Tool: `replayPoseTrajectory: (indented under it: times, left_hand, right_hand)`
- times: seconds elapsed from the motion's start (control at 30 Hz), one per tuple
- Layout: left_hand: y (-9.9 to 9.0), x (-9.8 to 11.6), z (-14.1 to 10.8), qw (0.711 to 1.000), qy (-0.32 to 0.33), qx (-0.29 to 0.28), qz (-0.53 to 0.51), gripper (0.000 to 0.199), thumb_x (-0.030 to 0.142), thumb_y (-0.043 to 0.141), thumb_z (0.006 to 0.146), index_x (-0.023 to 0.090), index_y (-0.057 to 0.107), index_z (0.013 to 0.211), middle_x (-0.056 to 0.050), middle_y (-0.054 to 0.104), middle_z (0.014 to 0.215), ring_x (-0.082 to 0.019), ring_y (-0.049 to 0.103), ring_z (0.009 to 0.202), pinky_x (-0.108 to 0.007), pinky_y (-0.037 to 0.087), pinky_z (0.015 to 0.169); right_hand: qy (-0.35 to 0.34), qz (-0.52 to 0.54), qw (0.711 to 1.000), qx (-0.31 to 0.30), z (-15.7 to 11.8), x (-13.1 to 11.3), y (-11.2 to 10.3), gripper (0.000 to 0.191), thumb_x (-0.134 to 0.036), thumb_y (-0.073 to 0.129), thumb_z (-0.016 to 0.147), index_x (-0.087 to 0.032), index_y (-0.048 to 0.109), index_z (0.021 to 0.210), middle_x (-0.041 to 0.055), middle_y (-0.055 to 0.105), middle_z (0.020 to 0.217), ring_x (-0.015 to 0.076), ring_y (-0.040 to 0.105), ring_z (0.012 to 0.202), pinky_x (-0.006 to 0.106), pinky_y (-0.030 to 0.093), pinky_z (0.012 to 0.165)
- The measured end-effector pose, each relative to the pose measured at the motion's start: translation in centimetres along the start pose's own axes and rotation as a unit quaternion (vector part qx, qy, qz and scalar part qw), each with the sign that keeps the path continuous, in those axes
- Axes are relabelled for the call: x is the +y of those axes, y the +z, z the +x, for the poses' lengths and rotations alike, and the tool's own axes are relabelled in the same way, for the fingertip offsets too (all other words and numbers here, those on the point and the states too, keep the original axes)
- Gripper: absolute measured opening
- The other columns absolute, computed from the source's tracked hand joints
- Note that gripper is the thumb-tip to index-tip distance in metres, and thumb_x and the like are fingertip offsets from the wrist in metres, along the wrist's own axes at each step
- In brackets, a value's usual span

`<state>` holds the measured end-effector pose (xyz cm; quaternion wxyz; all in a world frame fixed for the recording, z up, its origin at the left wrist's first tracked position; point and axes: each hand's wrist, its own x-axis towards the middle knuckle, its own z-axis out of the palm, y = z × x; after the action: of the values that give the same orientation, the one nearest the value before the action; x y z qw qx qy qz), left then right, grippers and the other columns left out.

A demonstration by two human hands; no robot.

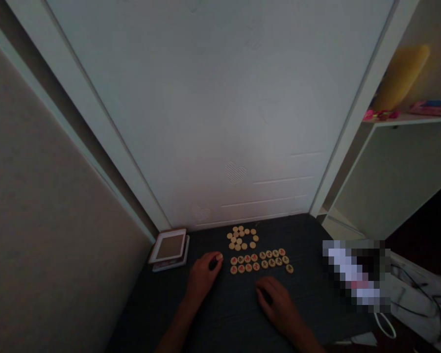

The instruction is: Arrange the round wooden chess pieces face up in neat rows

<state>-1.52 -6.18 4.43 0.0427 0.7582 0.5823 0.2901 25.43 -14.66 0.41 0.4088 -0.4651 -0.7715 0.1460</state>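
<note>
On the dark tabletop (220,314) my left hand (202,274) pinches a small round wooden Chinese chess piece (219,257) between thumb and forefinger. Just to its right lie two rows of similar face-up chess pieces (249,267), marked with red or dark characters. One face-up piece (289,268) sits a little apart at the right end, below the rows. Behind the rows, several pieces with plain sides up (238,241) form a loose cluster. My right hand (277,300) rests in front of the rows, fingers loosely curled, thumb apart, nothing visible in it.
At the table's left back lies an open box (171,245) with a white rim. A white panel (220,122) with embossed hearts rises behind the table. A pixelated object (353,274) is at the right edge, near cables (419,289). Shelves (411,120) stand at right.
</note>
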Motion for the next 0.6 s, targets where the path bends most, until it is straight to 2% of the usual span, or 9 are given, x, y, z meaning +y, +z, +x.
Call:
replayPoseTrajectory:
  times: [0.13,0.3,0.43,0.6]
  left_hand:
    - [0.0,3.4,-2.6,0.979,-0.044,-0.007,-0.2,0.021,0.034,0.065,0.088,0.026,0.073,0.106,-0.003,0.076,0.106,-0.021,0.074,0.087,-0.032,0.061,0.078]
    - [1.6,7.3,-4.5,0.924,-0.075,-0.079,-0.367,0.02,0.028,0.07,0.084,0.024,0.075,0.103,-0.006,0.075,0.111,-0.022,0.074,0.092,-0.029,0.062,0.075]
    - [2.5,8.5,-4.6,0.894,-0.105,-0.113,-0.421,0.021,0.03,0.073,0.083,0.022,0.076,0.102,-0.008,0.076,0.11,-0.023,0.073,0.095,-0.03,0.062,0.078]
    - [2.3,8.8,-4.8,0.868,-0.12,-0.158,-0.455,0.024,0.035,0.073,0.084,0.021,0.076,0.104,-0.007,0.078,0.103,-0.023,0.074,0.094,-0.031,0.06,0.084]
  right_hand:
    - [-0.017,-0.011,1.0,0.016,-0.1,0.2,0.3,0.028,-0.018,0.055,0.096,-0.027,0.062,0.122,0.0061,0.07,0.11,0.022,0.07,0.1,0.036,0.061,0.088]
    - [-0.033,-0.014,0.999,0.033,-0.2,0.6,0.5,0.032,-0.018,0.055,0.095,-0.027,0.061,0.126,0.007,0.069,0.116,0.0222,0.069,0.105,0.037,0.061,0.091]
    - [-0.041,-0.019,0.998,0.035,-0.4,0.9,0.7,0.033,-0.017,0.055,0.095,-0.026,0.061,0.126,0.0083,0.068,0.119,0.0224,0.068,0.108,0.038,0.06,0.093]
    - [-0.053,-0.024,0.998,0.008,-0.5,0.6,0.6,0.037,-0.013,0.055,0.093,-0.027,0.061,0.127,0.0077,0.069,0.117,0.0218,0.068,0.107,0.037,0.06,0.092]
